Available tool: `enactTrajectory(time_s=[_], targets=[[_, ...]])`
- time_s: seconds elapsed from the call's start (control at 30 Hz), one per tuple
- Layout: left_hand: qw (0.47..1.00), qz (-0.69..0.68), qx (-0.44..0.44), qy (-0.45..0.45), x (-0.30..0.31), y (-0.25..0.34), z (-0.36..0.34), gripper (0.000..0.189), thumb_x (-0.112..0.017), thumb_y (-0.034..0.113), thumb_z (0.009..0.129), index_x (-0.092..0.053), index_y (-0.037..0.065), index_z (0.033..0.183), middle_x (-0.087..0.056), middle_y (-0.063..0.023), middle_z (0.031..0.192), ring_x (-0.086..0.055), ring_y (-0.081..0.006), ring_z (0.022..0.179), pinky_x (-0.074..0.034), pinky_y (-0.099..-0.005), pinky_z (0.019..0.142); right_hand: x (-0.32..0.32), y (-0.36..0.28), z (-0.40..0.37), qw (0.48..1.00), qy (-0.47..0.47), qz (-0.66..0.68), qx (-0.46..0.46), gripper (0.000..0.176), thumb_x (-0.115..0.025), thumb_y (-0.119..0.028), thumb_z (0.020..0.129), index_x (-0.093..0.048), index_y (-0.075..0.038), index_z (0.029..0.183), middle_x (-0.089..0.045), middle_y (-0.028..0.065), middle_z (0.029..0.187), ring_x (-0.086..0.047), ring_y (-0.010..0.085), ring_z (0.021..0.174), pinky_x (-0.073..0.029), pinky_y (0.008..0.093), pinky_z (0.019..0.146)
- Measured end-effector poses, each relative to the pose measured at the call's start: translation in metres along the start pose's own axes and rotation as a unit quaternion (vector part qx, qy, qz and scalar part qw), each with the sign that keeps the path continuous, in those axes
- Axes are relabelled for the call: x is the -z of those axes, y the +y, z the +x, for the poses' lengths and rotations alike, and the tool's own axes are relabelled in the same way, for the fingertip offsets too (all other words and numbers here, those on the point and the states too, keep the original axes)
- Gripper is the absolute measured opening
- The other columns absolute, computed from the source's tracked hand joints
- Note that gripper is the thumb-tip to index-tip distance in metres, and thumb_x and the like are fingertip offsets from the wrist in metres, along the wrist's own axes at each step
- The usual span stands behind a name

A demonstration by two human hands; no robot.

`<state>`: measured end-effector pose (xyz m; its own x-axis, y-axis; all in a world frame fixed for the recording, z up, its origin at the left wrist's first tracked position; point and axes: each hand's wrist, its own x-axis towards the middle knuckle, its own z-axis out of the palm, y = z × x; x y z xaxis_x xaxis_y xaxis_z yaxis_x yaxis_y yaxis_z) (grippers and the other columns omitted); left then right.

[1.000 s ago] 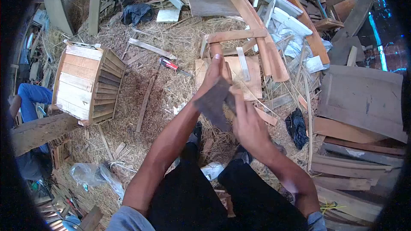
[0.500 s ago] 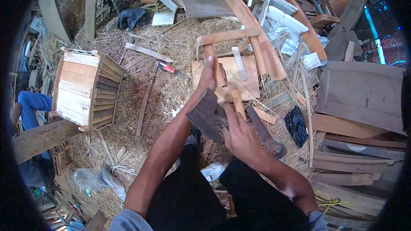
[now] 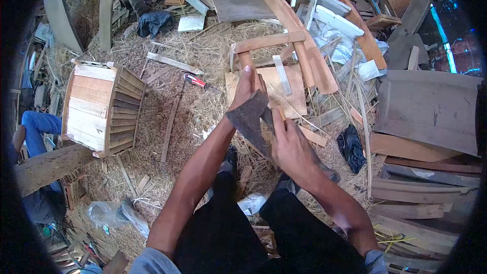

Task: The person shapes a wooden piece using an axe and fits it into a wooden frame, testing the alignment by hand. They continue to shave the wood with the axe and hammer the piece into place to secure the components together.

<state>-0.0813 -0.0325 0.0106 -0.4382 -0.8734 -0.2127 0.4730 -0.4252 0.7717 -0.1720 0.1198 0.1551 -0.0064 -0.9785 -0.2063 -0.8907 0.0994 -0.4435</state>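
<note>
My right hand [image 3: 294,147] is closed around a hatchet. The dark, wide blade of the hatchet [image 3: 249,120] hangs just in front of my left forearm and overlaps it in the view. My left hand [image 3: 244,89] grips one leg of an angled wooden frame [image 3: 269,42], its thumb lying along the wood. Beneath the frame lies a flat light wooden board [image 3: 297,94], with a narrow pale strip [image 3: 282,74] over it. Part of my left fingers is hidden behind the blade and the wood.
A slatted wooden box [image 3: 94,99] stands at left, near another person's blue trouser leg [image 3: 38,127]. A red-handled tool [image 3: 195,80] lies on straw and shavings. Stacked curved boards [image 3: 426,116] are at right, beside a black plastic bag [image 3: 351,148].
My right hand has shifted slightly right, and the hatchet blade has risen and turned, closer to my left wrist. My left hand keeps its hold on the frame.
</note>
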Motion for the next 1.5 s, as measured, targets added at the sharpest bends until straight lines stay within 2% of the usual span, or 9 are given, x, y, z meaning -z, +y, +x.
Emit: enactTrajectory(time_s=[0.1,0.37,0.5,0.53,0.63,0.67,1.03,1.27,1.5], targets=[[0.991,-0.083,0.056,0.09,-0.011,0.002,-0.001,0.054,-0.035,0.055,0.104,-0.053,0.009,0.082,-0.052,-0.0055,0.058,-0.052,-0.0177,0.046,-0.048,-0.0304,0.045,-0.007,-0.004,-0.013,0.999,0.015,0.033,0.037,0.061,-0.051,-0.004,0.091,-0.031,-0.001,0.149,-0.056,0.0348,0.109,-0.064,0.049,0.092,-0.054,0.0521,0.079],[0.999,0.039,0.015,-0.017,0.014,-0.01,0.005,0.055,-0.043,0.063,0.099,-0.055,0.009,0.091,-0.057,-0.006,0.067,-0.056,-0.0201,0.052,-0.05,-0.035,0.052,0.004,-0.002,-0.007,0.991,0.026,0.129,-0.018,0.052,-0.055,-0.01,0.095,-0.036,0.003,0.142,-0.062,0.0348,0.102,-0.063,0.0533,0.086,-0.052,0.0565,0.076],[0.987,0.111,-0.084,0.08,-0.008,-0.005,0.004,0.055,-0.023,0.047,0.109,-0.057,0.004,0.099,-0.057,-0.0036,0.088,-0.054,-0.0126,0.08,-0.046,-0.0284,0.077,0.004,0.01,-0.002,0.99,0.07,0.121,0.003,0.051,-0.052,-0.01,0.097,-0.032,0.002,0.142,-0.059,0.0368,0.102,-0.062,0.0542,0.085,-0.051,0.0563,0.074],[0.995,0.085,0.022,0.037,-0.001,0.004,-0.001,0.057,-0.024,0.045,0.11,-0.057,-0.001,0.11,-0.058,-0.0059,0.103,-0.053,-0.0132,0.094,-0.044,-0.029,0.089,0.006,0.014,0.002,0.991,0.05,0.126,-0.005,0.052,-0.052,-0.01,0.096,-0.032,0.001,0.143,-0.06,0.0366,0.102,-0.062,0.0543,0.087,-0.051,0.0562,0.074],[0.966,0.232,-0.064,0.098,-0.021,0.019,-0.014,0.058,-0.025,0.046,0.11,-0.055,-0.004,0.114,-0.056,-0.0071,0.113,-0.05,-0.0128,0.103,-0.04,-0.029,0.097,0.005,0.016,0.007,0.991,0.043,0.126,-0.005,0.055,-0.052,-0.008,0.096,-0.03,0.0,0.145,-0.059,0.0367,0.101,-0.061,0.0537,0.091,-0.051,0.0561,0.077],[0.993,0.092,-0.058,0.054,-0.01,0.002,-0.002,0.056,-0.026,0.045,0.11,-0.056,-0.002,0.11,-0.055,-0.006,0.109,-0.049,-0.0122,0.102,-0.04,-0.0291,0.096,0.014,0.007,0.006,0.992,0.056,0.117,-0.004,0.055,-0.052,-0.007,0.095,-0.03,0.0,0.146,-0.059,0.037,0.1,-0.061,0.0536,0.091,-0.051,0.0562,0.078],[0.992,0.095,0.037,-0.076,0.006,0.012,-0.005,0.064,-0.024,0.054,0.107,-0.056,0.003,0.086,-0.057,-0.0041,0.082,-0.051,-0.0111,0.076,-0.044,-0.029,0.074,0.035,-0.003,0.005,0.987,0.069,0.141,-0.026,0.041,-0.053,-0.006,0.095,-0.045,0.007,0.133,-0.062,0.0366,0.104,-0.06,0.054,0.097,-0.05,0.0545,0.082],[0.99,0.128,-0.061,-0.01,0.006,-0.008,0.008,0.068,-0.026,0.058,0.104,-0.059,0.003,0.086,-0.058,-0.007,0.069,-0.056,-0.0148,0.059,-0.046,-0.0291,0.057,0.024,0.007,0.009,0.996,0.007,0.08,-0.028,0.057,-0.055,-0.006,0.091,-0.033,0.0,0.144,-0.06,0.0366,0.103,-0.063,0.0525,0.087,-0.052,0.0563,0.076],[0.998,0.048,0.026,-0.027,0.0,-0.003,0.004,0.07,-0.032,0.067,0.1,-0.059,0.005,0.085,-0.052,-0.0048,0.053,-0.05,-0.0131,0.043,-0.038,-0.0254,0.04,0.01,-0.004,0.0,0.999,0.016,-0.01,0.027,0.059,-0.055,-0.009,0.092,-0.033,-0.002,0.146,-0.06,0.0343,0.101,-0.065,0.0495,0.083,-0.054,0.0549,0.073]])
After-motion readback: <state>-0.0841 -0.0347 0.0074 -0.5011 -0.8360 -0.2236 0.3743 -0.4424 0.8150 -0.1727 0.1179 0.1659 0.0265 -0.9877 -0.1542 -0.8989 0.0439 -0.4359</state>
